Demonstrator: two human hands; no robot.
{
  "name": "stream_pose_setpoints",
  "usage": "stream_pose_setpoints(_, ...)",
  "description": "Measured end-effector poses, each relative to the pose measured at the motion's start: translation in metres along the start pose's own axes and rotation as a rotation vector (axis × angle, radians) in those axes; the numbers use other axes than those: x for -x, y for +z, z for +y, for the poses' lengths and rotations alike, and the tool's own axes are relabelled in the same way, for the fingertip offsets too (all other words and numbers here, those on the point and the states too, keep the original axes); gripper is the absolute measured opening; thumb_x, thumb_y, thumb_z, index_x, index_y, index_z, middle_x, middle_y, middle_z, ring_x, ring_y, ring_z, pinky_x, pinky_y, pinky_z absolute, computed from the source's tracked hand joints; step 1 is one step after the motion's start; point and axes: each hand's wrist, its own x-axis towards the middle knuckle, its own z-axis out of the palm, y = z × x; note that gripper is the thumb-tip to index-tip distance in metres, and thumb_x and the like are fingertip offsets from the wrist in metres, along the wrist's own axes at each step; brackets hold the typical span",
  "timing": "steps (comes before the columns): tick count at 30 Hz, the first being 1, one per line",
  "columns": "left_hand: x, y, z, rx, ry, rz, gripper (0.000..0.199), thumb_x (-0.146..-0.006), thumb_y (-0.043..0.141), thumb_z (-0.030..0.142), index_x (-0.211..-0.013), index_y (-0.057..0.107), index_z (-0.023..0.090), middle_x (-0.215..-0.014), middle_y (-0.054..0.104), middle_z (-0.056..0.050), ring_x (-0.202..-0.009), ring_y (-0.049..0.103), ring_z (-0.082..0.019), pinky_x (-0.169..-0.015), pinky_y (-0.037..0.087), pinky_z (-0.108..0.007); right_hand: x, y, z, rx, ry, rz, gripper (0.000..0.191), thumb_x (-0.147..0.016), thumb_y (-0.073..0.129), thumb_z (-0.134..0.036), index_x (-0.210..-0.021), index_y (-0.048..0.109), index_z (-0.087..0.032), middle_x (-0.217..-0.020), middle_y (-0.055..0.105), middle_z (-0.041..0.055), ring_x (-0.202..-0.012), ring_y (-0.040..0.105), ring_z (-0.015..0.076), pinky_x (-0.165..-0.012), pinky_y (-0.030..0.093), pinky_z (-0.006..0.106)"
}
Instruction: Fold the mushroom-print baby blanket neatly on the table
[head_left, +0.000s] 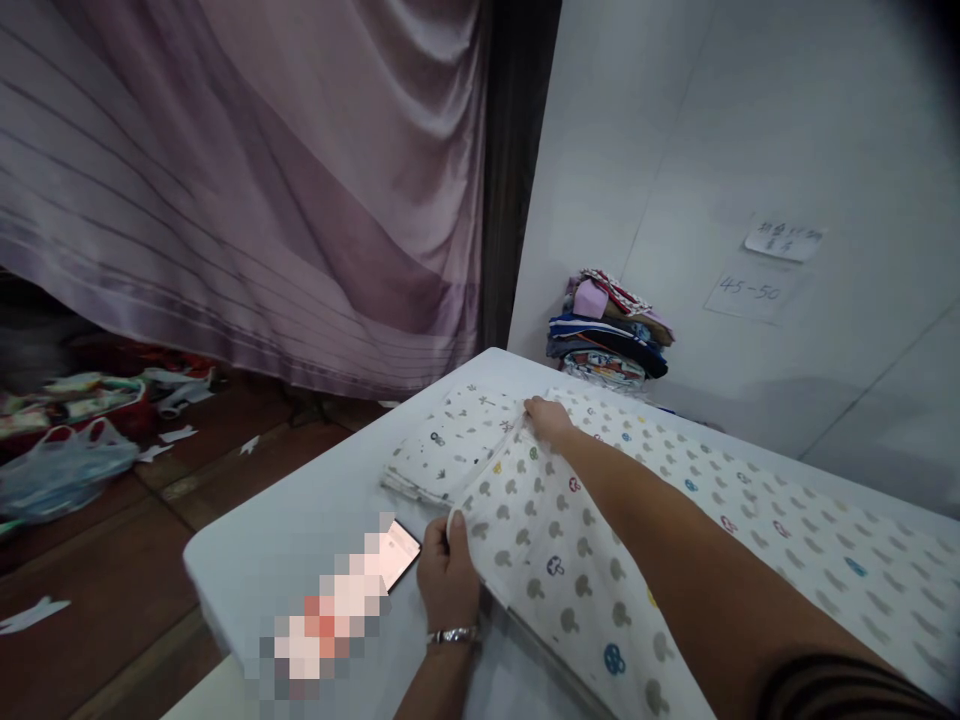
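2 hands (450, 575) grip mushroom-print cloth (555, 540) over white table (322, 495).

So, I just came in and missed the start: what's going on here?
A person is handling a mushroom-print cloth at a white table. The left hand grips its near corner and the right hand grips its edge farther off, with the edge running between them. A folded cloth lies just beyond that edge, and a phone lies on the table to the left of the left hand.
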Motion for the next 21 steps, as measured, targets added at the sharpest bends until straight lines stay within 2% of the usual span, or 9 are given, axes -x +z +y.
stream_pose_setpoints(6, -0.0001, -0.0001, 0.0014, 0.008, 0.007, 0.007, 0.039, -0.08, 0.045, 0.057, -0.072, 0.056, 0.02, -0.064, 0.057, 0.001, -0.064, 0.05, -0.016, -0.057, 0.04, -0.026, 0.0002, 0.0036, 0.0055, -0.002, 0.056, -0.011, 0.031, -0.089, 0.035, -0.014, -0.116, 0.051, -0.019, -0.11, 0.06, 0.0114, -0.094, 0.061, 0.0205, -0.072, 0.044, 0.028)
stream_pose_setpoints(13, 0.0008, -0.001, 0.0048, 0.007, 0.019, 0.007, 0.039, -0.08, 0.046, 0.056, -0.071, 0.056, 0.02, -0.063, 0.057, 0.001, -0.063, 0.05, -0.016, -0.057, 0.04, -0.026, -0.004, 0.006, 0.0098, -0.006, 0.022, -0.042, 0.027, -0.089, 0.04, -0.017, -0.11, 0.057, -0.019, -0.109, 0.062, 0.012, -0.096, 0.06, 0.022, -0.074, 0.043, 0.029)
stream_pose_setpoints(21, -0.0004, -0.0001, -0.0012, 0.003, 0.018, 0.019, 0.04, -0.08, 0.046, 0.057, -0.072, 0.056, 0.019, -0.065, 0.057, 0.001, -0.065, 0.05, -0.015, -0.059, 0.04, -0.026, -0.0084, 0.0041, 0.0095, 0.004, 0.017, -0.005, 0.032, -0.091, 0.035, -0.018, -0.117, 0.052, -0.02, -0.108, 0.062, 0.0127, -0.093, 0.061, 0.0221, -0.073, 0.043, 0.029)
